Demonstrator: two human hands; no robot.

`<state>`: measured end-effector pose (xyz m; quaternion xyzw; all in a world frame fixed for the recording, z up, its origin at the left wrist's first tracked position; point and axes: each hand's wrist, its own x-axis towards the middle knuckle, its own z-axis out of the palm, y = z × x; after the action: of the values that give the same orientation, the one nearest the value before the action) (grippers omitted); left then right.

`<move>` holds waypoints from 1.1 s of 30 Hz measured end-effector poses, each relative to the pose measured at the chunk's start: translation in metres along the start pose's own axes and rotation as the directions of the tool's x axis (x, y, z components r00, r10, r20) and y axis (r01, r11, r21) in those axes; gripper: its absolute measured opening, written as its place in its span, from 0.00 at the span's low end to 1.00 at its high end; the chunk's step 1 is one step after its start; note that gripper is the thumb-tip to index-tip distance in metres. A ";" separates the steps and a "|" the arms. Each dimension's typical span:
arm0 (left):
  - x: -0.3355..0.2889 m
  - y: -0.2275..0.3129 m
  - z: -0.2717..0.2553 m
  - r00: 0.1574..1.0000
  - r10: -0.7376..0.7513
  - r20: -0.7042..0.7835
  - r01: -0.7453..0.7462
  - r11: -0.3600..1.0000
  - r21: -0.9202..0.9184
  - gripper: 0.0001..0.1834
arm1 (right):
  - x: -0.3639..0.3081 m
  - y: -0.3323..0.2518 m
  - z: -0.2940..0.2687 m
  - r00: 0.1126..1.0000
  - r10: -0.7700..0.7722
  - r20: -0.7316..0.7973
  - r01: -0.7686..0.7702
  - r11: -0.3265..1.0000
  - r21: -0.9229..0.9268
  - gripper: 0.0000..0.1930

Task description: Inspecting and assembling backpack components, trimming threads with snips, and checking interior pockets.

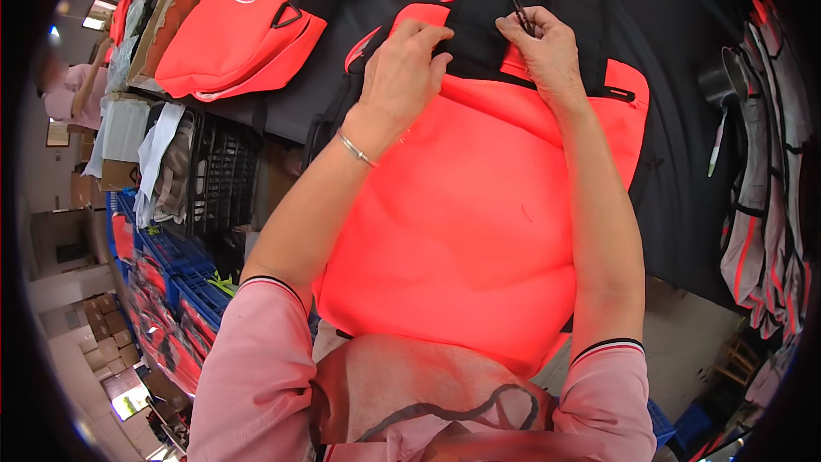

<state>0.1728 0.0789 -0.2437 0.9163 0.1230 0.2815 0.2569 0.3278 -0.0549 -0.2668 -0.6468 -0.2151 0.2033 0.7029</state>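
Note:
A bright orange-red bag (462,205) with black straps (481,30) lies across the near side of the table and hangs over its edge towards me. At its top left, my left hand (402,73) is closed, with curled fingers pinching the bag beside a black strap. My right hand (547,47) is above the top right part, closed round a thin dark two-pointed tool (519,13) with its points upward. Whether this is tweezers or thread snips I cannot tell. A dark loose thread (527,213) lies on the bag's front panel.
Another orange-red bag (248,26) lies at the far left of the black-covered table (684,197). A black crate (222,175) and blue crates (162,248) stand left. Grey bags with orange trim (757,162) hang or lie at the right, near a metal cup (723,77).

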 end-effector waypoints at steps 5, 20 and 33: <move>0.013 -0.008 0.000 0.963 0.031 0.268 -0.127 0.929 0.347 0.08 | 0.002 0.009 0.000 0.997 -0.080 0.021 0.081 0.994 -0.067 0.11; -0.015 -0.031 0.014 0.990 0.126 -0.060 -0.126 0.992 0.005 0.07 | -0.018 0.007 0.021 0.862 -0.404 0.304 0.505 0.653 -0.565 0.15; -0.014 -0.029 0.017 0.980 0.176 -0.094 -0.171 0.984 0.052 0.05 | -0.013 0.009 0.033 0.710 -0.491 0.505 0.692 0.355 -0.629 0.14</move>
<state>0.1692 0.0911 -0.2780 0.9139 0.0613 0.3450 0.2049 0.2984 -0.0344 -0.2743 -0.7327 -0.5797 -0.1091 0.3394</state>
